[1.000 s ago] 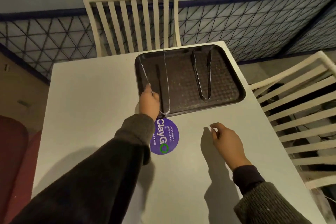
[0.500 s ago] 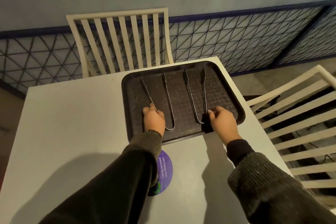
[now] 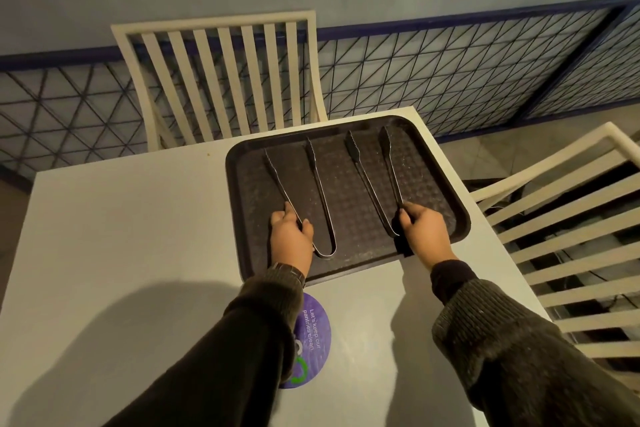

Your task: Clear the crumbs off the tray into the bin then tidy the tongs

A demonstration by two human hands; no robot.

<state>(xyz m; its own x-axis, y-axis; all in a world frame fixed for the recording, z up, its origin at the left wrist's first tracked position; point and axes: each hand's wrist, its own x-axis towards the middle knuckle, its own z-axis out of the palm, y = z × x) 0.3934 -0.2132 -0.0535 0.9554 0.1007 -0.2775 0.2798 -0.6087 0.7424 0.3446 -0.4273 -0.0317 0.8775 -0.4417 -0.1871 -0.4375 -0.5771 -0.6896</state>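
A dark brown textured tray (image 3: 446, 191) lies at the far right of the white table (image 3: 121, 236). Two metal tongs lie on it side by side, tips pointing away from me. My left hand (image 3: 290, 239) pinches the left arm of the left tongs (image 3: 320, 198) near their bend. My right hand (image 3: 424, 234) grips the right arm of the right tongs (image 3: 370, 184) near their bend. Both tongs rest flat on the tray. No bin is in view.
A cream slatted chair (image 3: 221, 80) stands behind the table and another (image 3: 568, 239) at its right. A round purple sticker (image 3: 313, 326) is on the tabletop near my left sleeve. A black wire fence (image 3: 450, 80) runs behind.
My left hand set its tongs down on the tray. My right hand moved from the bare table onto the tray and took hold of the right tongs.
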